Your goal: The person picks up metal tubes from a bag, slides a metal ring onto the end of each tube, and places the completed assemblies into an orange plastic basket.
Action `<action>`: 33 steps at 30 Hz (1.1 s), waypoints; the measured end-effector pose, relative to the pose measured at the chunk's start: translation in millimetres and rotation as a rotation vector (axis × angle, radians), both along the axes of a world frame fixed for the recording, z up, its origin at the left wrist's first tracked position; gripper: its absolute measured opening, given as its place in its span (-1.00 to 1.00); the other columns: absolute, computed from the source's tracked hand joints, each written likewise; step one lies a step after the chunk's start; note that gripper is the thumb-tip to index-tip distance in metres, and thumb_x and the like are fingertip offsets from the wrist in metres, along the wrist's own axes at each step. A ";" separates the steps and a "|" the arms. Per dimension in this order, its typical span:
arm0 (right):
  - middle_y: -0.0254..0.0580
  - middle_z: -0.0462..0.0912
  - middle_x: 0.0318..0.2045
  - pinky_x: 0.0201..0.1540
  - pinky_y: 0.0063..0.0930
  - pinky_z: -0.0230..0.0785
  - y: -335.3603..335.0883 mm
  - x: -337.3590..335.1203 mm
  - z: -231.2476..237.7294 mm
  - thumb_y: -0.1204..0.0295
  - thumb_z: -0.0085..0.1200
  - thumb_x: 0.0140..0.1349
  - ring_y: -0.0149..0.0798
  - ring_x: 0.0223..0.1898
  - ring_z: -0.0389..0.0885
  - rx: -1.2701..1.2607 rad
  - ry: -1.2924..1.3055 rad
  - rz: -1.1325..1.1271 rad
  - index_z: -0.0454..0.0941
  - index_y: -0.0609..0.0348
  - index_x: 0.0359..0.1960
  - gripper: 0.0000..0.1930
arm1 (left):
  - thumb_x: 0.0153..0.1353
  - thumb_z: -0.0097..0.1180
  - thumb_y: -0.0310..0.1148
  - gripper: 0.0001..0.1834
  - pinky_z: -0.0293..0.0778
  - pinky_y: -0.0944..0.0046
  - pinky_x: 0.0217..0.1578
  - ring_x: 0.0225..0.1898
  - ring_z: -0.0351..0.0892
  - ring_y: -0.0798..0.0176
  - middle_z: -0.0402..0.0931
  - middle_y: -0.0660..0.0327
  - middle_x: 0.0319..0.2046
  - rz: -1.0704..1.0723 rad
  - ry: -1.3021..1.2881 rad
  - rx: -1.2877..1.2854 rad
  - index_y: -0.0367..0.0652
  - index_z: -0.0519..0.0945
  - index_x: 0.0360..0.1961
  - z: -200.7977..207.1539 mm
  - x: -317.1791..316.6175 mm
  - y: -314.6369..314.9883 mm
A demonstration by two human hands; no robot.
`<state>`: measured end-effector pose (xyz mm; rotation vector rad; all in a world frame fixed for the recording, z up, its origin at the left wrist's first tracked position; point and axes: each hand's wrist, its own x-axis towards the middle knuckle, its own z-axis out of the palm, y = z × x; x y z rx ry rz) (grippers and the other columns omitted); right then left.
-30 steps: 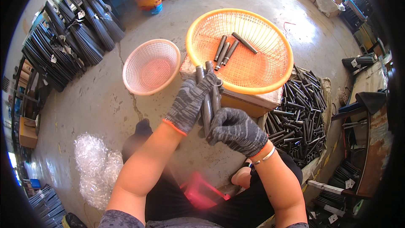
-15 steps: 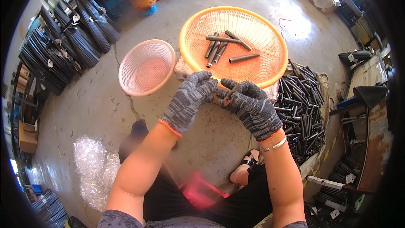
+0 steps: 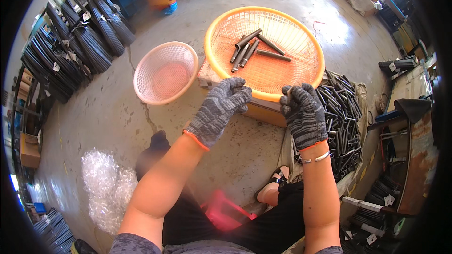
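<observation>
Both my hands wear grey striped knit gloves with orange cuffs. My left hand (image 3: 222, 109) is closed just off the near rim of the large orange mesh basket (image 3: 211, 61). My right hand (image 3: 306, 115) is closed too, apart from the left, by the basket's near right rim. What either hand holds, if anything, is hidden by the curled fingers. Inside the basket lie several short dark metal tubes (image 3: 248, 54), loosely crossed. To the right, a large heap of similar dark tubes (image 3: 343, 122) lies on a sheet.
The orange basket stands on a cardboard box (image 3: 266, 114). A smaller pink mesh basket (image 3: 165, 91) sits on the floor to its left. Clear plastic bags (image 3: 101, 188) lie at lower left. Bundles of long dark rods (image 3: 89, 37) lean at far left. A metal-topped bench (image 3: 416, 160) stands at right.
My hands have moved apart, the right one shifting right. The brownish piece seen between them no longer shows. Tubes in the orange basket have shifted and lie at new angles.
</observation>
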<state>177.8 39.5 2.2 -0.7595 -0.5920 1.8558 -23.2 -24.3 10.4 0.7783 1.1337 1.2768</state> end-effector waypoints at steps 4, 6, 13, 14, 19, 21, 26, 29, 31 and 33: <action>0.00 0.58 -0.35 -0.47 -0.46 0.46 4.2 0.9 -0.8 0.58 0.07 0.16 -0.16 -0.43 0.56 0.090 0.014 -0.067 0.41 0.12 -0.30 -0.87 | 0.20 0.14 -0.33 -0.46 0.50 0.31 -0.09 -0.04 0.51 0.24 0.47 0.08 -0.06 0.002 -0.022 0.010 -0.39 0.29 0.13 3.9 0.6 2.7; 0.00 0.59 -0.34 -0.48 -0.46 0.46 7.1 0.6 9.1 0.61 0.11 0.14 -0.17 -0.43 0.56 0.121 -0.029 -0.165 0.41 0.10 -0.30 -0.84 | 0.20 0.14 -0.33 -0.46 0.50 0.31 -0.10 -0.06 0.52 0.24 0.48 0.09 -0.09 0.003 -0.031 0.010 -0.39 0.29 0.13 4.1 1.3 3.8; 0.04 0.63 -0.30 -0.38 -0.51 0.57 36.8 23.7 58.8 0.64 0.10 0.15 -0.19 -0.37 0.63 0.359 -0.004 -0.264 0.48 0.18 -0.18 -0.79 | 0.21 0.13 -0.35 -0.54 0.52 0.29 -0.15 -0.14 0.57 0.24 0.53 0.09 -0.12 0.020 -0.111 0.032 -0.34 0.36 0.08 1.3 5.1 11.1; 0.05 0.63 -0.27 -0.35 -0.52 0.58 45.4 36.2 57.3 0.62 0.09 0.17 -0.19 -0.34 0.64 0.424 0.003 -0.191 0.50 0.21 -0.13 -0.77 | 0.21 0.12 -0.35 -0.55 0.52 0.28 -0.15 -0.13 0.57 0.23 0.53 0.09 -0.11 0.019 -0.122 0.028 -0.33 0.37 0.08 -0.2 2.7 11.9; -0.07 0.65 -0.28 -0.24 -0.49 0.58 29.5 99.9 38.4 0.57 0.20 0.10 -0.22 -0.30 0.65 0.368 -0.239 -0.318 0.53 0.26 -0.15 -0.75 | 0.25 0.07 -0.36 -0.61 0.52 0.25 -0.12 -0.10 0.57 0.18 0.54 0.06 -0.09 0.001 -0.093 0.021 -0.29 0.40 0.06 9.6 0.4 6.5; -0.18 0.63 -0.33 -0.29 -0.45 0.55 20.4 143.4 -0.4 0.51 0.21 0.12 -0.24 -0.28 0.63 0.275 -0.423 -0.263 0.54 0.17 -0.23 -0.82 | 0.25 0.07 -0.36 -0.61 0.51 0.24 -0.11 -0.10 0.57 0.17 0.54 0.06 -0.10 -0.007 -0.064 -0.010 -0.29 0.40 0.06 11.8 4.2 4.7; -0.29 0.57 -0.50 -0.50 -0.52 0.38 -33.5 238.1 -171.3 0.38 0.20 0.17 -0.37 -0.54 0.48 -0.065 -0.577 -0.410 0.49 0.09 -0.39 -0.87 | 0.24 0.09 -0.36 -0.56 0.49 0.21 -0.07 -0.07 0.55 0.15 0.53 0.04 -0.09 -0.098 -0.010 -0.022 -0.30 0.37 0.10 2.5 2.9 4.5; -0.35 0.53 -0.61 -0.53 -0.54 0.28 -87.5 324.9 -301.4 0.38 0.20 0.16 -0.44 -0.61 0.40 -0.158 -1.325 -0.307 0.50 0.11 -0.56 -0.81 | 0.22 0.10 -0.35 -0.53 0.49 0.22 -0.07 -0.05 0.54 0.15 0.52 0.04 -0.07 -0.180 0.017 -0.028 -0.31 0.36 0.12 -7.5 5.3 8.7; -0.29 0.59 -0.59 -0.38 -0.40 0.38 -110.7 305.0 -325.6 0.33 0.22 0.10 -0.32 -0.55 0.51 0.030 -1.531 -0.122 0.59 0.13 -0.51 -0.84 | 0.21 0.10 -0.35 -0.50 0.47 0.23 -0.05 -0.03 0.52 0.16 0.50 0.05 -0.05 -0.196 0.063 -0.026 -0.32 0.35 0.14 -6.0 0.3 5.2; -0.11 0.65 -0.45 -0.26 -0.24 0.42 -120.2 294.8 -333.8 0.26 0.24 0.03 -0.08 -0.40 0.60 0.040 -1.965 0.270 0.62 0.06 -0.43 -0.83 | 0.21 0.10 -0.35 -0.49 0.46 0.23 -0.03 -0.02 0.52 0.16 0.50 0.05 -0.04 -0.217 0.090 -0.010 -0.32 0.34 0.15 -4.6 1.6 4.3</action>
